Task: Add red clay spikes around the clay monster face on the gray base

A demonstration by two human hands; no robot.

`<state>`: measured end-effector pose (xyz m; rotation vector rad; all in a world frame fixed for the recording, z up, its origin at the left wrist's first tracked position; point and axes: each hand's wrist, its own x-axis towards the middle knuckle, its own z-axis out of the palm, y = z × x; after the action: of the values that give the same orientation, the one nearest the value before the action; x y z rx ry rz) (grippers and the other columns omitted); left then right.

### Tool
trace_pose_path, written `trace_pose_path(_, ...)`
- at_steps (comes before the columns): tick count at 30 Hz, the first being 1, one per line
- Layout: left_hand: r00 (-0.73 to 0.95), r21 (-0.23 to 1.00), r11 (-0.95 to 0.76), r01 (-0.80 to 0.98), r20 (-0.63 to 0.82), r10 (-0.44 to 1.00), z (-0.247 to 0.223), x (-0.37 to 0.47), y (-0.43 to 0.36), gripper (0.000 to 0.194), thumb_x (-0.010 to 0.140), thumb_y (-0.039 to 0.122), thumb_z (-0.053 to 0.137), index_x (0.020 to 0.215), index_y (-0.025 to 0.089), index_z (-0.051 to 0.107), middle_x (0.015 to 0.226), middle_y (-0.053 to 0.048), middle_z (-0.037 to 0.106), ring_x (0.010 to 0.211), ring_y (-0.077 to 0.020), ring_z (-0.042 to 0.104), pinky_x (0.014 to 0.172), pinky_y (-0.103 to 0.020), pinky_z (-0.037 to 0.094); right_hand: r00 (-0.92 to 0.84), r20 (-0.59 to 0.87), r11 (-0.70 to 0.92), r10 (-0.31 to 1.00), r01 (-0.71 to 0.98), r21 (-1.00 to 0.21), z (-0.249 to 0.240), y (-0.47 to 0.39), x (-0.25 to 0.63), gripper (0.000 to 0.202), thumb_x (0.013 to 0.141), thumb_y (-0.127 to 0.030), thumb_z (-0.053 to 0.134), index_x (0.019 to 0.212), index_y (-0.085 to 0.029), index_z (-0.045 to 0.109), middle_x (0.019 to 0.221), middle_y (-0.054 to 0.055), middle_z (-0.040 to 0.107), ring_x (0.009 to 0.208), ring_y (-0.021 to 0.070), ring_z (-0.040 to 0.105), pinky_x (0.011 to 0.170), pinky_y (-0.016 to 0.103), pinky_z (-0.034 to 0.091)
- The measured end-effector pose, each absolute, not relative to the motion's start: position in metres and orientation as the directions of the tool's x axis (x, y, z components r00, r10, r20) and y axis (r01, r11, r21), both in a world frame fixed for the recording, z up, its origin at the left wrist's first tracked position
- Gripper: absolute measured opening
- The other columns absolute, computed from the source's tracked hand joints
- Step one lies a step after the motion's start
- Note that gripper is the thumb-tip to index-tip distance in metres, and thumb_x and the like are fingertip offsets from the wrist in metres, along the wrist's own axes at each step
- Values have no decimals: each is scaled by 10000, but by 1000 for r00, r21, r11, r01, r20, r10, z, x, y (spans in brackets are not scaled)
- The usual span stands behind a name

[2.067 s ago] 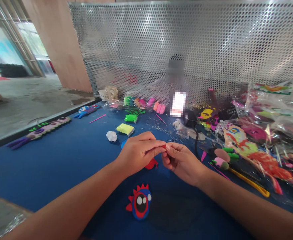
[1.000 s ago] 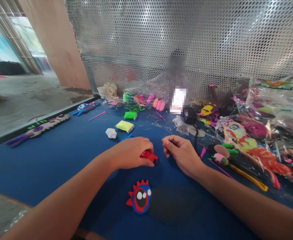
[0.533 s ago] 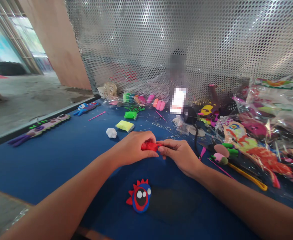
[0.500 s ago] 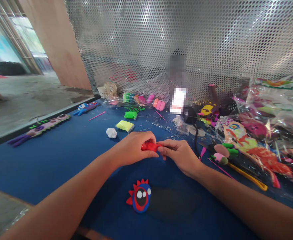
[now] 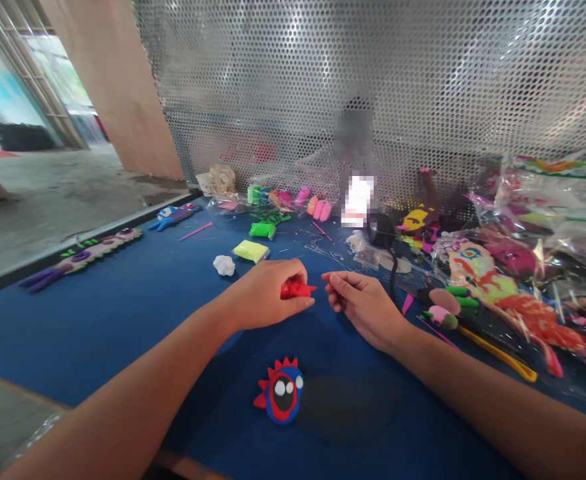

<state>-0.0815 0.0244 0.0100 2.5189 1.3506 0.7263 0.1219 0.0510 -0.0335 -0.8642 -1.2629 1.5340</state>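
Observation:
My left hand [image 5: 275,290] is closed around a lump of red modelling clay [image 5: 295,289], whose pointed end sticks out to the right. Across a small gap, my right hand [image 5: 360,301] pinches what looks like a small bit of red clay [image 5: 326,275] between thumb and forefinger. Below both hands, a clay figure [image 5: 283,393] lies on the blue table [image 5: 213,400]. It is blue and red, with red spikes, a dark face and white eyes. Beyond my left hand are a white clay lump [image 5: 224,265] and a yellow clay packet [image 5: 251,251].
Plastic-wrapped clay pieces [image 5: 513,267] and a yellow-handled tool [image 5: 503,350] crowd the right side. Finished clay figures [image 5: 87,253] lie along the left edge. A green packet [image 5: 263,230] and thin sticks are farther back. A perforated metal panel [image 5: 273,80] stands behind, with a person beyond it.
My right hand has drawn away from the red clay lump, slightly to the right, opening a gap. The lump, in my left hand, now shows a pointed tip.

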Motion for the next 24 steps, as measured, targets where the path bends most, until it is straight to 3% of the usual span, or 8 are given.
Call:
trace_pose_path(6,600,410,-585,700,107,793,9,-86,23,169,791,348,634,859,194,654,827,-12,633,754,-153,568,670,-271,404,-342,-14,-128,940,-314,-941,-34,56,125,205,734,-250,766,904,-148,714,751,25,650,646,104,575,580,236,422)
trace_pose_path(8,627,409,-604,683,96,773,7,-87,23,179,799,350,630,879,200,683,871,-27,642,811,-170,586,716,-282,421,-359,-7,-132,933,-323,-937,-35,56,127,193,726,-245,775,882,-160,702,752,24,663,646,110,587,585,241,436)
trace_pose_path(14,540,394,-633,666,331,774,4,-81,24,230,872,361,574,1026,205,645,928,-38,628,845,-172,586,764,-297,451,-432,3,-144,902,-308,-940,-32,54,128,176,741,-306,768,777,-164,671,705,0,631,577,90,547,504,213,401)
trace_pose_path(18,503,413,-682,604,466,728,-1,-72,25,263,882,329,599,1124,228,618,949,-28,616,870,-157,577,796,-293,466,-499,33,-144,866,-311,-939,-31,50,126,161,750,-298,763,813,-162,704,737,12,651,603,93,554,549,226,427)
trace_pose_path(24,474,430,-732,528,566,675,-8,-66,27,164,900,269,584,998,242,713,926,-29,613,858,-140,579,777,-284,480,-533,27,-194,846,-354,-915,-36,49,123,182,725,-224,786,886,-185,710,770,12,693,706,112,622,655,240,473)
